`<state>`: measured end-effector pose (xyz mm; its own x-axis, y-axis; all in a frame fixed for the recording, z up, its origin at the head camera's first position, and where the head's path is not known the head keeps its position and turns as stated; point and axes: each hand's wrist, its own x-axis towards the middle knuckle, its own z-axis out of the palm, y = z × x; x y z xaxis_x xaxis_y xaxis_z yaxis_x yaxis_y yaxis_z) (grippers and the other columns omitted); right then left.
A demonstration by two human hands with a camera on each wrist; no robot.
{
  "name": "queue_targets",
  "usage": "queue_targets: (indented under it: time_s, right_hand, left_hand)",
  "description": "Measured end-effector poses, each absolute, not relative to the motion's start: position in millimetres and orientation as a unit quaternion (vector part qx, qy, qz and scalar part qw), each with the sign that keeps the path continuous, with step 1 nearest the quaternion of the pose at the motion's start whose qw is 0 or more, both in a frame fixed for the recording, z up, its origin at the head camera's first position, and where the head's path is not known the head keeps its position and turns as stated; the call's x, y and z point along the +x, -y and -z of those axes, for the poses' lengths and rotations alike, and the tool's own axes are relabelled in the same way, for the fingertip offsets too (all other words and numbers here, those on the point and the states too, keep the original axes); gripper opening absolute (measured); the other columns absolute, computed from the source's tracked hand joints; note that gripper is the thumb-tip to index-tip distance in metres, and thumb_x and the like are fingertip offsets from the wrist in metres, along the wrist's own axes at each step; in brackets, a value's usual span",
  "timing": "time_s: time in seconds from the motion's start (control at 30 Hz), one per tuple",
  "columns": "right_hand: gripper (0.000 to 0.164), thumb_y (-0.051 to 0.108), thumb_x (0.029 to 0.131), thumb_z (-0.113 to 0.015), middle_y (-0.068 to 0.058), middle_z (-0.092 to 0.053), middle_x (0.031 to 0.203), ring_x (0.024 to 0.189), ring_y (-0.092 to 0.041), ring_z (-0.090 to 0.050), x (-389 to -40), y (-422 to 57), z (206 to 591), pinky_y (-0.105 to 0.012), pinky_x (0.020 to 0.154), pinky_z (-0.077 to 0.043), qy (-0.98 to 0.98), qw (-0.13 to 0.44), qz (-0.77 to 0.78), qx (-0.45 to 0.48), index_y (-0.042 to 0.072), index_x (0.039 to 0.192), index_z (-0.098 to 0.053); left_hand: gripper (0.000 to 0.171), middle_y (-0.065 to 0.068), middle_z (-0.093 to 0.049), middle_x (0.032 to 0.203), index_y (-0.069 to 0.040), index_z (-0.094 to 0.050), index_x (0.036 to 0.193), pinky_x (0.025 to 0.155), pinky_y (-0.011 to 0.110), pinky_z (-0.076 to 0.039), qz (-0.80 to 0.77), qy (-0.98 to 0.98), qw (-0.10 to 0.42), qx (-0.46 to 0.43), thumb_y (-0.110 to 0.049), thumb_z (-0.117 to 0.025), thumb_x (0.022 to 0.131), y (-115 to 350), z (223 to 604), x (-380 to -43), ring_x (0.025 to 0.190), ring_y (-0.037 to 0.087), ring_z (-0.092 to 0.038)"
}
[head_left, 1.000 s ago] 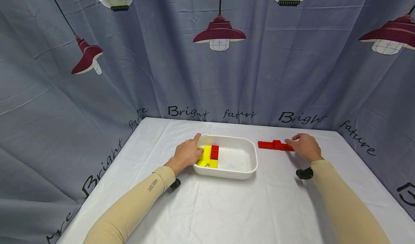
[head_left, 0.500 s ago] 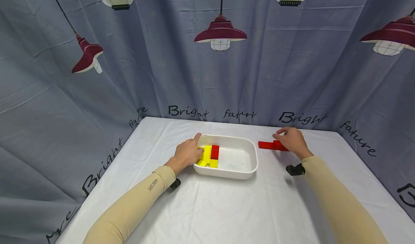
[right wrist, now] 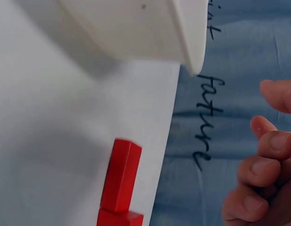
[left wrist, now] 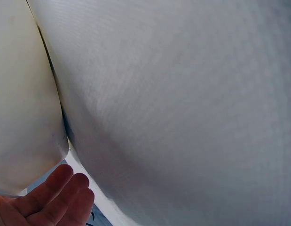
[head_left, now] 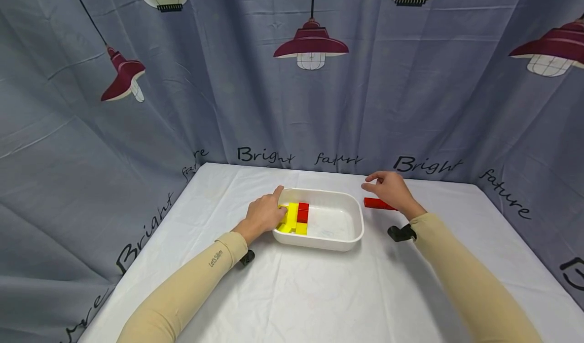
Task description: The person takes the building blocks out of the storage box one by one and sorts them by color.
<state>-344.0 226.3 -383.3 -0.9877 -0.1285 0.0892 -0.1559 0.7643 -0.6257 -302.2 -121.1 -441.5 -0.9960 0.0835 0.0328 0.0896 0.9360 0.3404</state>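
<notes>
At the left end of a white plastic tub (head_left: pixel 335 217), my left hand (head_left: pixel 262 215) grips the rim, thumb over the inside. The left wrist view shows its fingers (left wrist: pixel 60 197) against the tub's outer wall. Yellow blocks (head_left: pixel 292 217) and red blocks (head_left: pixel 303 213) lie at that end of the tub. My right hand (head_left: pixel 391 188) hovers right of the tub, fingers loosely bent and holding nothing. Below it on the table lies a red bar-shaped block (head_left: pixel 377 203), partly hidden by the hand. The right wrist view shows that block (right wrist: pixel 121 174) with another red block (right wrist: pixel 118 219) at its end.
A white cloth covers the table (head_left: pixel 310 292). Its back edge runs close behind the tub and red blocks. A grey-blue curtain (head_left: pixel 246 89) printed with lamps and lettering hangs behind and at both sides.
My right hand has moved left along the row of red blocks, toward the tub, and slightly farther back. The left hand and tub stay in place.
</notes>
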Motion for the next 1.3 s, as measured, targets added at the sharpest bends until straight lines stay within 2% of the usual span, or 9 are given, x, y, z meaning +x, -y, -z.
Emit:
queue_targets:
  time_s: [0.27, 0.6, 0.87, 1.3]
  right_hand:
    - [0.034, 0.029, 0.091, -0.072, -0.006, -0.047, 0.070, 0.060, -0.022, -0.043, -345, -206, 375, -0.029, 0.053, -0.033, 0.928, -0.011, -0.359, 0.099, 0.007, 0.116, -0.069]
    - [0.034, 0.031, 0.088, -0.075, -0.004, -0.047, 0.071, 0.064, -0.020, -0.043, -344, -181, 373, -0.031, 0.059, -0.035, 0.916, -0.034, -0.380, 0.121, 0.009, 0.114, -0.070]
    - [0.034, 0.029, 0.087, -0.076, -0.003, -0.044, 0.072, 0.066, -0.020, -0.042, -346, -160, 375, -0.031, 0.058, -0.034, 0.910, -0.056, -0.391, 0.128, 0.009, 0.115, -0.071]
    - [0.031, 0.028, 0.087, -0.077, -0.007, -0.049, 0.084, 0.089, -0.026, -0.047, -357, -134, 384, -0.035, 0.074, -0.039, 0.903, -0.092, -0.392, 0.151, 0.012, 0.114, -0.074]
  left_hand:
    - [0.066, 0.010, -0.066, 0.129, -0.021, -0.032, 0.157, 0.087, 0.047, -0.054, 0.174, 0.984, 0.010, -0.046, -0.034, -0.054, 0.096, 121, 441, -302, 0.095, 0.026, -0.063]
    - [0.066, 0.011, -0.067, 0.127, -0.020, -0.032, 0.157, 0.085, 0.046, -0.054, 0.173, 0.984, 0.010, -0.042, -0.034, -0.055, 0.096, 121, 440, -303, 0.089, 0.025, -0.062]
    - [0.067, 0.010, -0.066, 0.129, -0.020, -0.032, 0.157, 0.086, 0.045, -0.054, 0.176, 0.984, 0.005, -0.036, -0.034, -0.056, 0.096, 120, 441, -302, 0.089, 0.024, -0.061]
    - [0.067, 0.011, -0.066, 0.128, -0.021, -0.031, 0.157, 0.088, 0.046, -0.054, 0.168, 0.985, 0.007, -0.036, -0.033, -0.056, 0.097, 119, 441, -301, 0.092, 0.024, -0.062]
